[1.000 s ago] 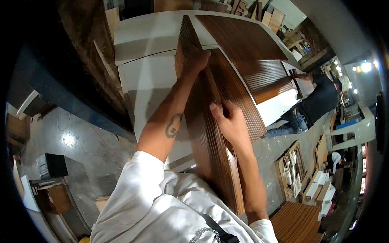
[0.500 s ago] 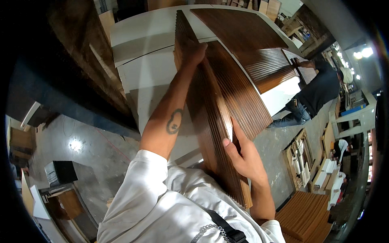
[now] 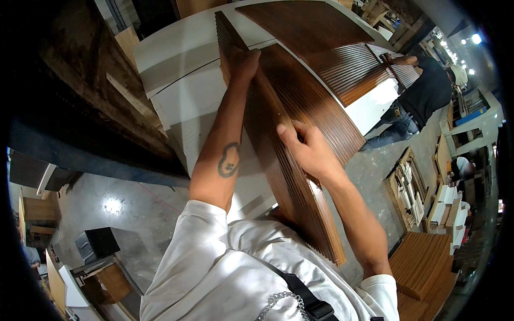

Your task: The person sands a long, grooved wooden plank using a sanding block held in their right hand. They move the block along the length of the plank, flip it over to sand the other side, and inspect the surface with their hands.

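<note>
A long dark-brown ribbed wooden panel (image 3: pixel 278 163) stands tilted on its edge before me, running from the far side of the white table (image 3: pixel 184 101) to my waist. Near its far end, my left hand (image 3: pixel 243 63) is closed over the upper edge. Around the same edge, close to the middle, my right hand (image 3: pixel 308 145) grips with the thumb on the ribbed face; its other fingers are partly hidden behind the panel. Just right of it, a second ribbed panel (image 3: pixel 305 96) lies flat on the table.
Beyond lie a smooth brown panel (image 3: pixel 305 24) and another ribbed panel (image 3: pixel 350 69). A co-worker in dark clothes (image 3: pixel 425 91) bends over the table at right, hands on a ribbed piece. Stacked brown panels (image 3: pixel 423 262) stand lower right; a dark beam (image 3: pixel 96 150) runs along the left.
My right hand has slid along the panel's edge, away from me toward its middle. My left hand keeps its hold near the far end. The view has shifted slightly.
</note>
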A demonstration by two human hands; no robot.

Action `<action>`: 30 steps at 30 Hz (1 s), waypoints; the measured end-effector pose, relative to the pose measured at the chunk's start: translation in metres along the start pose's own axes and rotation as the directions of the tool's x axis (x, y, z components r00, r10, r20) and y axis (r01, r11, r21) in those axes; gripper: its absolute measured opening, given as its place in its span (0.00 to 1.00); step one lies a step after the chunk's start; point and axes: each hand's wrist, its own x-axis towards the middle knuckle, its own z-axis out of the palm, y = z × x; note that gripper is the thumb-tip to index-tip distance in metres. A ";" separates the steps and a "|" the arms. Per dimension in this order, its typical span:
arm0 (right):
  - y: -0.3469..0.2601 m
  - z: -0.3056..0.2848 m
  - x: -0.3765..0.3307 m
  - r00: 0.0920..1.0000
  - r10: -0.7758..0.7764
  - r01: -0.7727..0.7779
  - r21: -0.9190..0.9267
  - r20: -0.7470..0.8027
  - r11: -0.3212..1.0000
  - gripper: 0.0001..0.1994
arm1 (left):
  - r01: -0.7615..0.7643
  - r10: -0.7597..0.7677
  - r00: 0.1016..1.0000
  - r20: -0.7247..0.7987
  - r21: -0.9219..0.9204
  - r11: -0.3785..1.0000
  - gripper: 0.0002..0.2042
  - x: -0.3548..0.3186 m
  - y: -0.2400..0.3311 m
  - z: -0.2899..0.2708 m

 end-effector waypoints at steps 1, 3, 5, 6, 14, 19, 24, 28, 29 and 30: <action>0.001 0.003 0.006 1.000 0.026 -0.026 0.016 -0.017 1.000 0.29 | -0.055 0.056 0.998 -0.034 0.026 0.998 0.18 0.000 -0.001 0.002; -0.023 0.001 0.015 0.990 0.139 -0.139 -0.017 0.014 0.990 0.31 | -0.089 0.097 0.993 -0.065 0.115 0.989 0.16 0.019 -0.016 -0.004; -0.013 0.005 0.015 0.996 0.085 -0.086 0.012 0.028 0.996 0.31 | -0.039 0.046 0.999 -0.026 0.233 0.972 0.15 0.043 -0.034 -0.007; -0.006 0.006 0.014 0.998 0.061 -0.062 0.032 0.032 0.998 0.32 | -0.010 0.008 1.000 0.011 0.249 0.968 0.17 0.043 -0.033 -0.006; 0.026 -0.004 -0.048 0.994 -0.003 -0.024 0.236 0.113 0.971 0.28 | 0.024 -0.066 0.985 0.161 0.251 0.968 0.16 0.031 -0.019 -0.014; -0.003 -0.013 -0.033 0.986 0.090 -0.085 -0.040 0.144 0.996 0.23 | -0.029 0.023 0.997 0.070 0.095 0.995 0.26 0.021 -0.016 -0.007; 0.003 -0.003 -0.005 0.999 -0.018 0.012 -0.144 -0.044 0.990 0.29 | 0.094 -0.101 0.995 0.017 0.246 0.965 0.18 0.011 0.007 -0.003; -0.015 -0.004 0.010 0.995 0.081 -0.092 -0.189 -0.066 0.978 0.34 | 0.132 -0.151 0.981 0.119 0.153 0.979 0.30 0.017 0.008 -0.012; -0.019 -0.004 0.009 0.995 0.094 -0.099 -0.192 -0.035 0.976 0.35 | 0.145 -0.157 0.976 0.152 0.085 0.986 0.29 0.018 0.008 -0.015; -0.021 -0.004 0.008 0.994 0.106 -0.104 -0.196 -0.002 0.975 0.36 | 0.135 -0.153 0.978 0.144 0.129 0.982 0.30 0.018 0.007 -0.016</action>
